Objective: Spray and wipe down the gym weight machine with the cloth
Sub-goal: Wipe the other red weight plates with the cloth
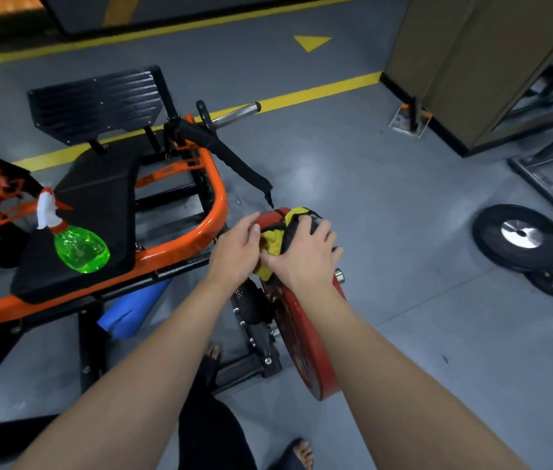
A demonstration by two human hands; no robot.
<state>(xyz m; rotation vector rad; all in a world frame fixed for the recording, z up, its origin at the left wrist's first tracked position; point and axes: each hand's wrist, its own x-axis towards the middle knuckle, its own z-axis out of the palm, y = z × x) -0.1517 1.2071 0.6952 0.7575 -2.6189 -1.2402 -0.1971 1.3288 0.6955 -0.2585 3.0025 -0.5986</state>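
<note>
So the yellow cloth (271, 237) is bunched on top of the red weight plate (302, 351). The right hand (302, 254) is curled over it, and the left hand (237, 247) grips its edge. The green spray bottle (80, 247) sits on the black seat (98, 198), well off to the left of the left hand.

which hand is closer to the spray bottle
Left. The left hand touches the cloth on the side facing the bottle on the seat; the right hand grips the cloth on the red plate, farther right.

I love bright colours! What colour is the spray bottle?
The bottle is see-through bright green with a white sprayer; the head view shows it.
</note>
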